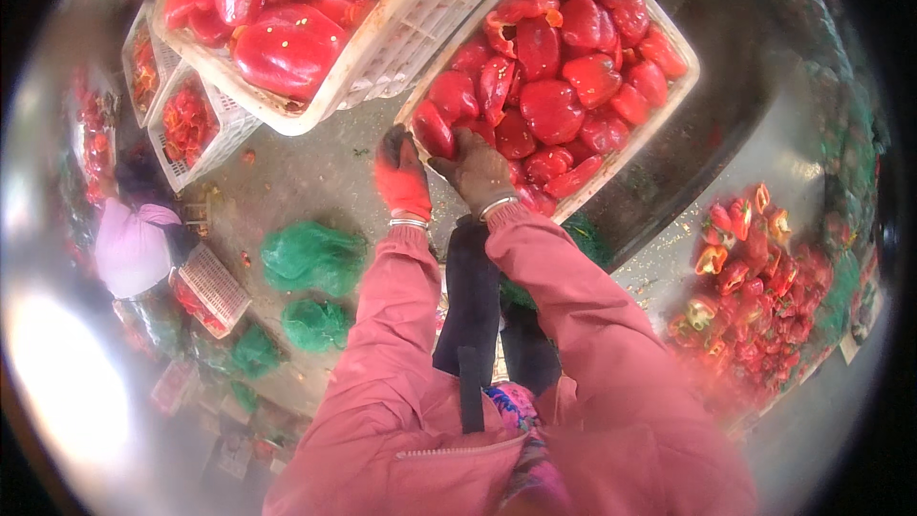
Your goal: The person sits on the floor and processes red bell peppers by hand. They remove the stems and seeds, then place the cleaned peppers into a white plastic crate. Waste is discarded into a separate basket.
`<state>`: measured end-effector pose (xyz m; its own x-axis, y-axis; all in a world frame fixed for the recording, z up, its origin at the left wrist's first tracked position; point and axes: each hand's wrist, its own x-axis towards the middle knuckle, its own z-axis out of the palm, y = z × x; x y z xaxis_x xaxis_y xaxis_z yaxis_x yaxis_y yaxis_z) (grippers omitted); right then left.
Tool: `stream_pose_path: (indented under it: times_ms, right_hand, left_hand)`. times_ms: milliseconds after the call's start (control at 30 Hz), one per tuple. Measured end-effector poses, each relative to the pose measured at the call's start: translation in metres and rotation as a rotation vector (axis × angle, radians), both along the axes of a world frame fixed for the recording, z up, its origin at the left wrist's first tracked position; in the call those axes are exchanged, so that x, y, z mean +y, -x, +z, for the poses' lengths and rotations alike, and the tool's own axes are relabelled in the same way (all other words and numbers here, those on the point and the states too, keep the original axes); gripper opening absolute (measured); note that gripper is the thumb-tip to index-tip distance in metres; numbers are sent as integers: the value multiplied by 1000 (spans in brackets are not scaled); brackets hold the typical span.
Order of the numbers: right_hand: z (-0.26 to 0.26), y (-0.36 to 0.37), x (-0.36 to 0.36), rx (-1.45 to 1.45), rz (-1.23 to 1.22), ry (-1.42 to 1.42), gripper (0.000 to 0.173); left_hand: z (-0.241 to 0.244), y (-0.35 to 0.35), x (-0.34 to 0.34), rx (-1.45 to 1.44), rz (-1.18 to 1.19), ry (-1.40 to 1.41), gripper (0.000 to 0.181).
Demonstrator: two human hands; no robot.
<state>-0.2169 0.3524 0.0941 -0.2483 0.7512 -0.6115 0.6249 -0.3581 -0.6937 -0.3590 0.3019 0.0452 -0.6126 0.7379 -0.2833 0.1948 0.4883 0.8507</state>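
A white plastic crate (630,150) full of glossy red bell peppers (551,111) lies before me. My left hand (401,175), in a red and dark glove, has its fingers bunched at the crate's near left corner. Over the near rim reaches my right hand (478,168), in a brown glove. Its fingers lie against peppers at the edge and its thumb points toward the corner. Whether those fingers close on the rim or on a pepper is hidden. Some peppers bear small pale seeds.
Another white crate (315,115) of red peppers stands high at the upper left. Smaller crates (204,150) hold red pieces. Green mesh bags (311,258) lie on the floor. Cut peppers (752,287) are heaped on a surface at right. A person (136,247) is at far left.
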Motion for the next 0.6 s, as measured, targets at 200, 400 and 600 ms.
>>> stream_pose_path:
  times_ms: [200, 400, 600]
  right_hand:
    - [-4, -10, -19, 618, -739, 427, 35]
    - [-16, 12, -12, 424, -349, 477, 40]
    - [19, -25, -2, -135, -245, -222, 31]
  left_hand:
    - [10, -19, -27, -463, 218, -115, 29]
    - [10, -18, -20, 193, -26, 5, 40]
    - [33, -11, 3, 474, -303, 40, 47]
